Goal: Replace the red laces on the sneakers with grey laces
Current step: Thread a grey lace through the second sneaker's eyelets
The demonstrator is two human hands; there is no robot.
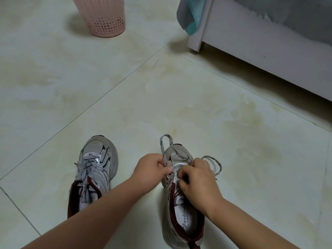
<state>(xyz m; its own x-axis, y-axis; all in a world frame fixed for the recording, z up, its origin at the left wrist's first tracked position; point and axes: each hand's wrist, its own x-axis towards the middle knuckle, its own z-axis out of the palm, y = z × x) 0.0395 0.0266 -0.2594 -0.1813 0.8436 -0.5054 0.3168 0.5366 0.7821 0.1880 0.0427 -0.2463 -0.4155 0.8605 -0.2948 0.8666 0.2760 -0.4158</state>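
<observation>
Two grey-and-silver sneakers with dark red lining stand on the tiled floor. The left sneaker is laced with a grey lace up to its top. Over the right sneaker both hands work on a second grey lace. My left hand pinches one end of it, which loops up past the toe. My right hand pinches the lace at the eyelets on the shoe's right side, and the other end loops out to the right. No red lace is in view.
A pink perforated basket stands at the far left. A white bed frame with a grey and teal cloth hanging over its corner runs along the far right. Pale floor tiles stretch between them and the sneakers.
</observation>
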